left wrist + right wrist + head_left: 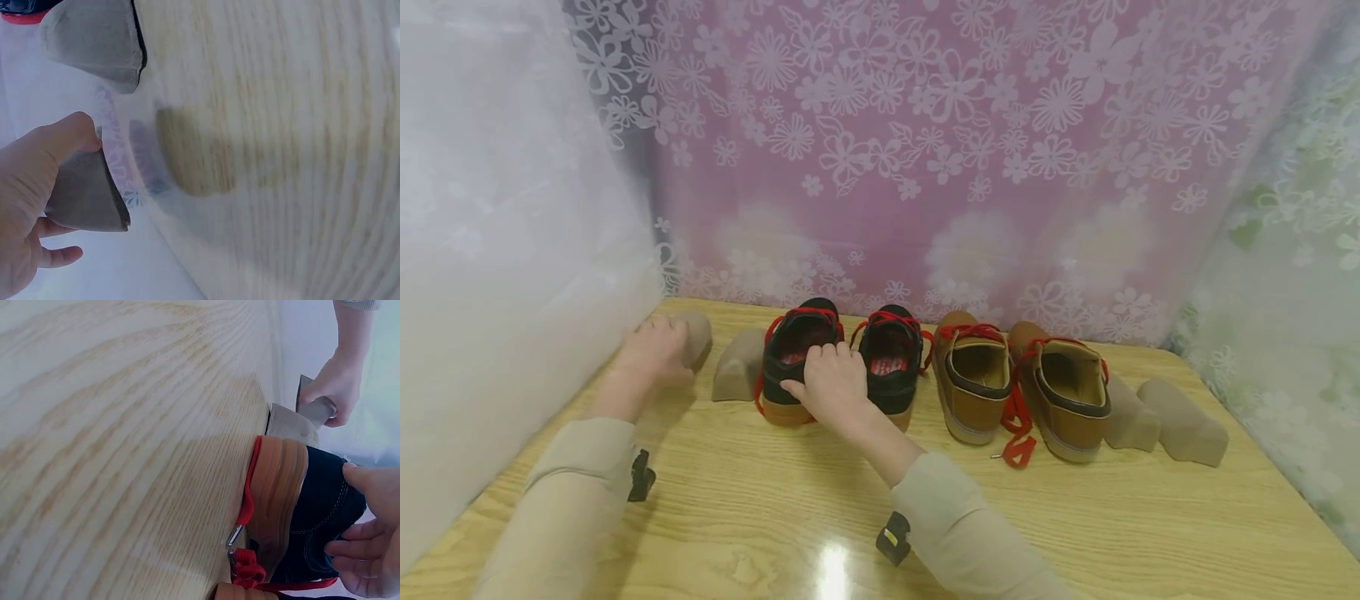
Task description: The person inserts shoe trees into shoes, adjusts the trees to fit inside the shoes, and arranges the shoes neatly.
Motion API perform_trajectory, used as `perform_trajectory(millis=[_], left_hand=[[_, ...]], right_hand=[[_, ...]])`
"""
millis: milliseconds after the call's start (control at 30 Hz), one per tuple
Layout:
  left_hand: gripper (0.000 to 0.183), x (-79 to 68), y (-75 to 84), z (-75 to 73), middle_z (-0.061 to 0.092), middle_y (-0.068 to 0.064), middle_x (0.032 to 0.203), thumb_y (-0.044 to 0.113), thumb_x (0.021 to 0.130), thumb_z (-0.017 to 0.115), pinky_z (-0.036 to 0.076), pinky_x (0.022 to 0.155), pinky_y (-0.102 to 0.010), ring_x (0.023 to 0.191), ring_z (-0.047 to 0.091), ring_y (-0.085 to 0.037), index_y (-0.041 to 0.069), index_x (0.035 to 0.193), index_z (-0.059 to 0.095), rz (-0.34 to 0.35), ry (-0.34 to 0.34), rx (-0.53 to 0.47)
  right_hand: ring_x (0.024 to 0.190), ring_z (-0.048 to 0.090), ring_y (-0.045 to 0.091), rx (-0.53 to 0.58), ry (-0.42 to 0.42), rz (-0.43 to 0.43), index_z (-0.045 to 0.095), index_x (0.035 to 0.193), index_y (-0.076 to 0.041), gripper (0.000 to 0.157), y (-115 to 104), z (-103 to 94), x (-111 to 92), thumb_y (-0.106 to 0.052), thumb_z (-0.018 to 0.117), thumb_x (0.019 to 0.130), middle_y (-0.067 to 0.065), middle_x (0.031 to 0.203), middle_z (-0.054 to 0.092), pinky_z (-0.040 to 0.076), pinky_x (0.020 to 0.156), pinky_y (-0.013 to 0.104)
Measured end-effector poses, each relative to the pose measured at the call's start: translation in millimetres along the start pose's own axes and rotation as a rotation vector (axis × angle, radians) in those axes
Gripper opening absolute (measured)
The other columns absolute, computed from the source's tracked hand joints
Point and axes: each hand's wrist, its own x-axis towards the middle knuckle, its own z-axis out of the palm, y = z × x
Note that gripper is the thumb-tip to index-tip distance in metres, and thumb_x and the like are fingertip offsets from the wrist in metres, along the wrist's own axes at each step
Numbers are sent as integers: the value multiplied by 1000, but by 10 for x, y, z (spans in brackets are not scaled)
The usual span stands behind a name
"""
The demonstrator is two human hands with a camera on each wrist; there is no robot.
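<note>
L hand, left of frame in the head view: grip closed to the block's width, thumb one side and fingers the other, on a grey-beige block. Can't tell if it's clear of the tabletop. R hand, approx. mid-frame: grip part-closed, thumb on the heel of the left-most black shoe, fingers bent at its collar.

Second block sits just left of that shoe; other black shoe just right of it; brown shoes right of centre, w/ red laces trailing betw. them.

Handling (my guess): block prob. light, fairly stiff, matte so not slippery; best held across its sides. Shoe prob. mod. weight, soft upper, firm sole; heel collar's a good hold, but avoid snagging the lace at its side. Neither looks fragile.
</note>
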Motion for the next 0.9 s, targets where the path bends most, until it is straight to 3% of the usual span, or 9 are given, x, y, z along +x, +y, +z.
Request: perform_trajectory(millis=[300,567,900], left_hand=[[76,-23,29,-126,47,-34,109,30,67,72,36,75,-65,96,49,-51,-13,120,40,18,64,62],[69,-47,104,-230,54,-28,102,35,64,74,35,72,-58,89,52,-44,-9,111,49,67,134,160],[71,-110,214,-345,46,-32,108,29,65,74,39,75,-59,93,50,-49,-13,115,47,132,149,123]], right_hand=[[80,53,21,90,-38,-19,60,100,-8,59,80,28,29,-64,53,82,4,90,61,45,70,33],[77,52,21,92,-30,-24,60,97,-9,57,80,37,20,-63,52,82,3,87,60,44,68,32],[83,53,22,63,-54,-24,60,103,-9,59,76,14,24,-64,49,84,3,92,60,44,76,35]])
